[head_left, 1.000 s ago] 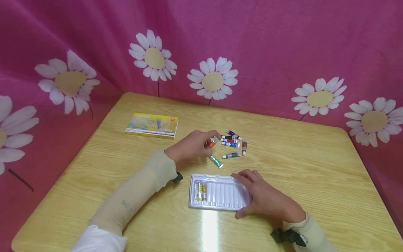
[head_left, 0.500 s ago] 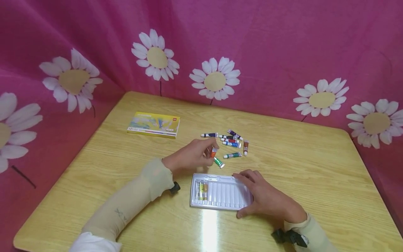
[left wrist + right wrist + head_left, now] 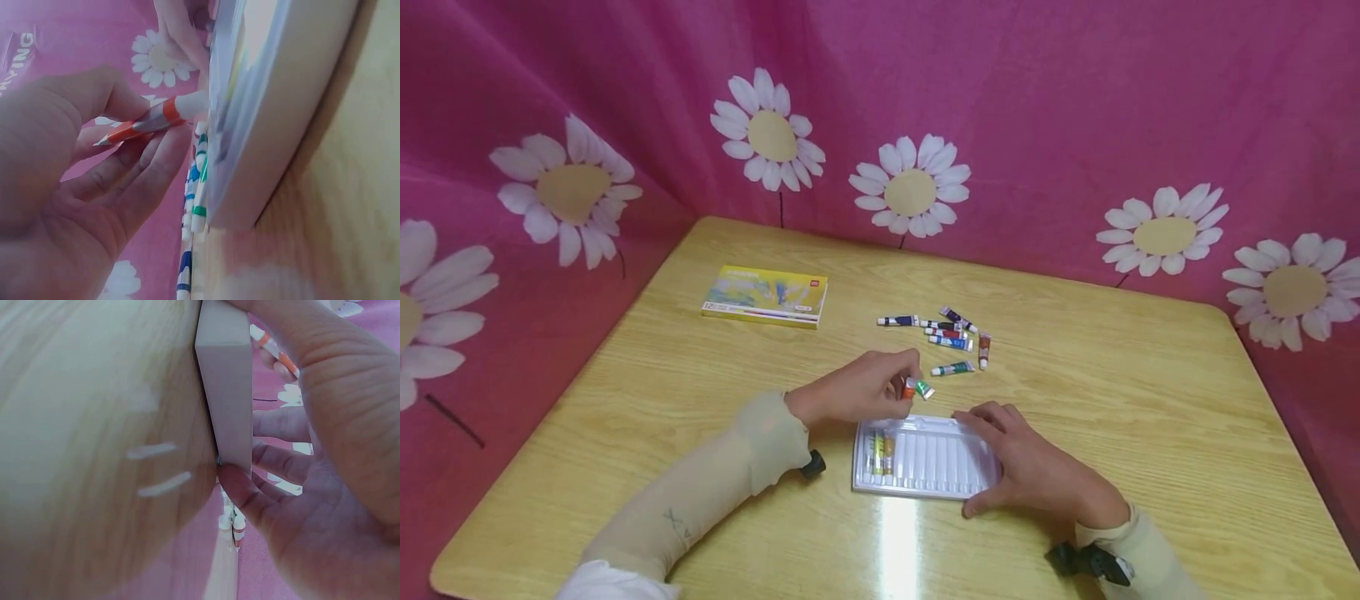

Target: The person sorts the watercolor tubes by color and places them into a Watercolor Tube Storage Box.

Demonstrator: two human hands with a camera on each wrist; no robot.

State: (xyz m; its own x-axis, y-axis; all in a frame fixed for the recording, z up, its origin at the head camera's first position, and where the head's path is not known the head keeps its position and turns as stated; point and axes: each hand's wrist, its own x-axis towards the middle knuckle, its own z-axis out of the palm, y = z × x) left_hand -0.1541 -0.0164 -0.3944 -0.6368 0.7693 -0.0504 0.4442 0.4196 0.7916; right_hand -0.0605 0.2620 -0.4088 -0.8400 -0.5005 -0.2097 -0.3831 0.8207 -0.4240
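In the head view my left hand (image 3: 861, 387) pinches an orange paint tube (image 3: 909, 389) just beyond the back edge of a white plastic tray (image 3: 943, 458). The left wrist view shows that tube held between thumb and fingers, its white cap pointing at the tray. Several tubes, among them a yellow tube (image 3: 877, 457), lie side by side in the tray's left slots; the slots to their right are bare. My right hand (image 3: 1030, 467) grips the tray's right end, thumb at the front edge and fingers at the back. A green tube (image 3: 925, 390) is partly hidden behind my left hand.
Beyond the tray lie several loose paint tubes, including a teal-green tube (image 3: 953, 368), a brown tube (image 3: 984, 352) and a blue tube (image 3: 951, 342). A yellow box (image 3: 765, 296) rests at the back left of the wooden table (image 3: 1112, 358). Pink flowered cloth (image 3: 1037, 125) hangs behind it.
My left hand has lifted the orange tube from the pile and brought it toward the tray, uncovering a dark blue tube behind. My right hand keeps its hold on the tray.
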